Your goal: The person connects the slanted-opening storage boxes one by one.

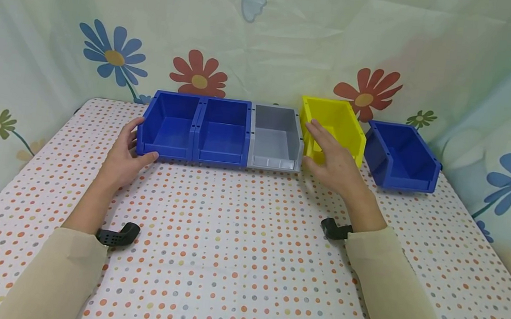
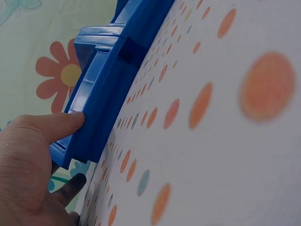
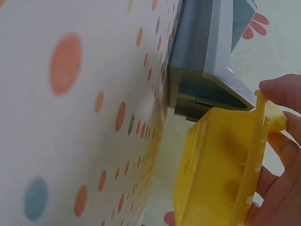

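In the head view, my left hand (image 1: pixel 125 151) holds the left end of the leftmost blue storage bin (image 1: pixel 169 135). Its thumb presses the front lip, and the fingers reach round the side wall. My right hand (image 1: pixel 332 162) grips a yellow storage bin (image 1: pixel 356 134) at its left wall; the palm hides part of the front. In the right wrist view the yellow bin (image 3: pixel 221 165) is tilted beside the grey bin (image 3: pixel 193 66), and its underside looks raised from the tablecloth. Between the hands stand a second blue bin (image 1: pixel 222 140) and the grey bin, side by side with the first.
Another blue bin (image 1: pixel 406 165) stands angled at the right, near the table's far right corner. A dotted tablecloth (image 1: pixel 228 240) covers the table. Behind it hangs a flowered curtain (image 1: pixel 276 52). Black wrist cameras (image 1: pixel 119 234) are strapped to both wrists.
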`<state>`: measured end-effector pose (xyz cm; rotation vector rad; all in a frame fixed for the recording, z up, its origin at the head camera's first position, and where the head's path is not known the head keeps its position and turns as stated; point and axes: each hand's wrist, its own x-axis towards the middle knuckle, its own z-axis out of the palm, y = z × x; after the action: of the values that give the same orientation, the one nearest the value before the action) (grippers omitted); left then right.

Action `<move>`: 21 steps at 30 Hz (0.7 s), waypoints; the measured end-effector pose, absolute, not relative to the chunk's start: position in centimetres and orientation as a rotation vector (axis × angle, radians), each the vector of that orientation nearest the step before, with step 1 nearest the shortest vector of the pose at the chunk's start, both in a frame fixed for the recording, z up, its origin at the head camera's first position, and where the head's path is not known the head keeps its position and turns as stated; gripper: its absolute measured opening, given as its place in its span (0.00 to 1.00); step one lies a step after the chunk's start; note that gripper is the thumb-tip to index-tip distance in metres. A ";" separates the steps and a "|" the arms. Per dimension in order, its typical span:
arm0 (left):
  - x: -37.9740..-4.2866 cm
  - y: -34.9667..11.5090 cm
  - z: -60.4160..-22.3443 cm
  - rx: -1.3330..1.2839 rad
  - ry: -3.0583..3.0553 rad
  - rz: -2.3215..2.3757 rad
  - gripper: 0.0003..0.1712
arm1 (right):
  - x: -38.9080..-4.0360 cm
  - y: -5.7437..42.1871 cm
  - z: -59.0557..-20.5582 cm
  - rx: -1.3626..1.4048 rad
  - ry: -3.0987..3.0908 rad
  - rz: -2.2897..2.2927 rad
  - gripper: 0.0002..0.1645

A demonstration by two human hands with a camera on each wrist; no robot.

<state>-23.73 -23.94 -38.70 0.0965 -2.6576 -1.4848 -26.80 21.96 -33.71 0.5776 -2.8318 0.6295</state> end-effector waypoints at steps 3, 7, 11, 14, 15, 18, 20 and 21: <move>-23.7 -23.9 -38.7 0.104 -2.660 -1.479 0.53 | -26.8 21.9 -33.6 0.570 -2.853 0.624 0.45; -23.7 -23.9 -38.7 0.112 -2.665 -1.474 0.53 | -26.8 21.8 -33.6 0.561 -2.878 0.613 0.46; -23.8 -23.8 -38.6 0.118 -2.668 -1.475 0.53 | -26.9 21.9 -33.8 0.567 -2.888 0.619 0.46; -23.8 -23.8 -38.7 0.121 -2.666 -1.477 0.53 | -26.9 21.9 -33.8 0.576 -2.888 0.628 0.46; -23.8 -23.9 -38.7 0.119 -2.665 -1.477 0.53 | -26.9 21.9 -33.9 0.576 -2.888 0.628 0.46; -23.9 -23.9 -38.7 0.124 -2.665 -1.480 0.53 | -26.9 21.8 -33.9 0.569 -2.901 0.631 0.46; -23.9 -23.9 -38.8 0.130 -2.665 -1.480 0.53 | -26.9 21.8 -33.9 0.566 -2.913 0.633 0.46; -23.9 -23.9 -38.8 0.131 -2.666 -1.479 0.53 | -26.9 21.8 -33.9 0.565 -2.918 0.634 0.46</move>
<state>-23.85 -23.93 -38.77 0.1309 -2.6656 -1.4786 -26.88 21.78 -33.88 0.5648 -2.9181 0.6344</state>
